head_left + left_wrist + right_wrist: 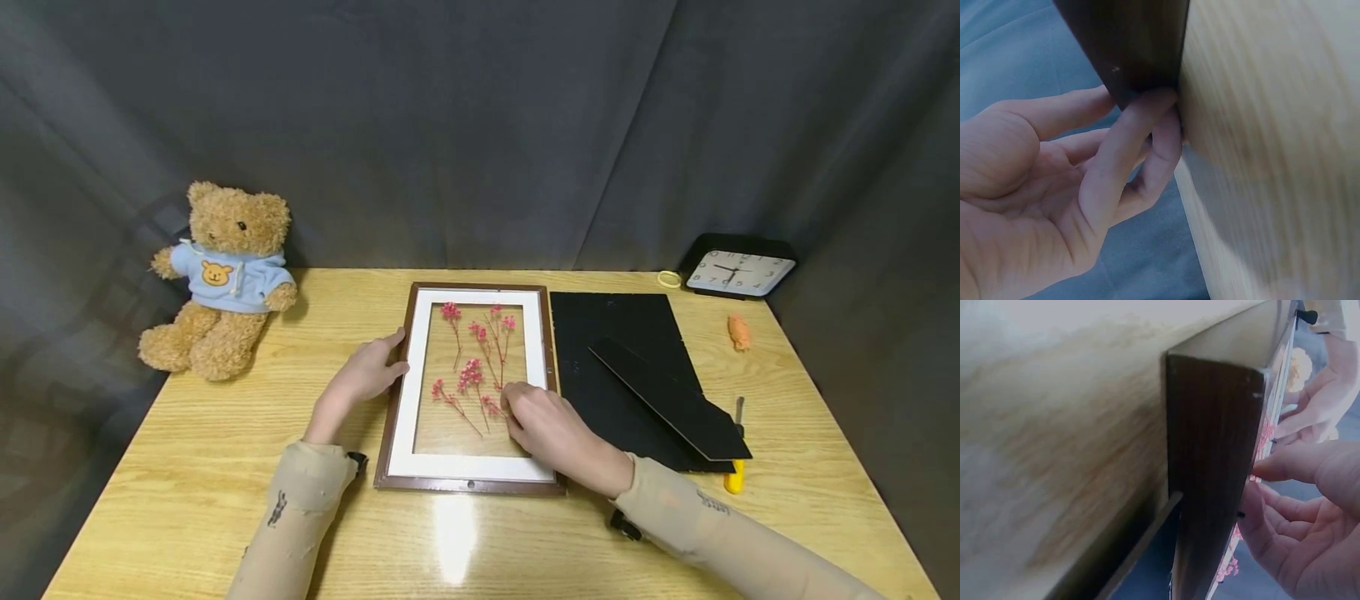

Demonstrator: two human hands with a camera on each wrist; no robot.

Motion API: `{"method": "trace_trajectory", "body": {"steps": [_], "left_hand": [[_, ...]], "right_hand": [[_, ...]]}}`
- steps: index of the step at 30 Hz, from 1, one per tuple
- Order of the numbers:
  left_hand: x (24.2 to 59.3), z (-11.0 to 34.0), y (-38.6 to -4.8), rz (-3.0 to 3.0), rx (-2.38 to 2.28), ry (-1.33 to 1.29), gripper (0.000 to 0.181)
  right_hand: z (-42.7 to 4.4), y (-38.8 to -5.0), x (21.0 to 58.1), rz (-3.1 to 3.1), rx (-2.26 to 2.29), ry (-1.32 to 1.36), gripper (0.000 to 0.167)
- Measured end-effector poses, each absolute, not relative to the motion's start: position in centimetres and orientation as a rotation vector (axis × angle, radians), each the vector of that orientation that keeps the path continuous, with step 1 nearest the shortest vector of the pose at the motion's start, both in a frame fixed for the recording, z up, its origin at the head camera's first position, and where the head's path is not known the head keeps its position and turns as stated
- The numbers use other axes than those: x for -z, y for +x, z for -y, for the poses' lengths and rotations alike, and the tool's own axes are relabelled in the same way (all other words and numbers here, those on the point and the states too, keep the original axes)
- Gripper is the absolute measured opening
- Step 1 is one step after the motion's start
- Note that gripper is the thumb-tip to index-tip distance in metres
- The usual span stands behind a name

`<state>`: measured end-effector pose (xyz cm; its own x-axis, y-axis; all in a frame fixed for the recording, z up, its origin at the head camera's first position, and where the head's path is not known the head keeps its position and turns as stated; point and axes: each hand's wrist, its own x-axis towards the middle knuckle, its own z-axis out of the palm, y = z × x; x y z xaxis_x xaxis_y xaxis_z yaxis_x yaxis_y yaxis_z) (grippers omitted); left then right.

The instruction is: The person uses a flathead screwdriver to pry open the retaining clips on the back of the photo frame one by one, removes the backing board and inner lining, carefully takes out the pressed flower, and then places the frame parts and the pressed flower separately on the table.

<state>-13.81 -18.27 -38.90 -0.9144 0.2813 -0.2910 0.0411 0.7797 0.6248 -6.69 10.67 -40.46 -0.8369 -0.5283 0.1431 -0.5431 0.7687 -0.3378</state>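
A brown picture frame (pixel 470 483) with a white mat (pixel 534 325) lies flat on the table, sprigs of small pink flowers (pixel 470 372) spread inside the mat opening. My left hand (pixel 367 367) rests against the frame's left edge; in the left wrist view its fingers (pixel 1113 169) touch the dark side. Over the lower right of the opening, my right hand (pixel 546 421) pinches a pink flower sprig (pixel 491 406) by its stem. The fingertips are partly hidden. In the right wrist view, thumb and fingers meet close to the frame's face, with pink blossoms (pixel 1229 569) beyond.
Right of the frame lies a black board (pixel 611 321), with its black stand flap (pixel 667 396) slanting across it. A yellow-handled tool (pixel 735 477), an orange object (pixel 738 332), a clock (pixel 738 268) and a yellow ring (pixel 669 280) lie farther right. A teddy bear (pixel 228 283) sits at left.
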Motion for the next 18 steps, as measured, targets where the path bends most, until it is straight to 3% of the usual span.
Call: {"method": "trace_trajectory", "body": {"steps": [12,18], "left_hand": [[39.25,18.32,-13.9,-2.604,-0.894,0.259,0.069],[39.46,18.43,-14.02,-2.62,-0.889,0.276,0.069]], "right_hand": [[-11.16,-6.6,40.73,2.907,-0.473,0.86,0.025],[-11.62,-6.22,40.06,2.905,-0.558,0.819,0.02]]}}
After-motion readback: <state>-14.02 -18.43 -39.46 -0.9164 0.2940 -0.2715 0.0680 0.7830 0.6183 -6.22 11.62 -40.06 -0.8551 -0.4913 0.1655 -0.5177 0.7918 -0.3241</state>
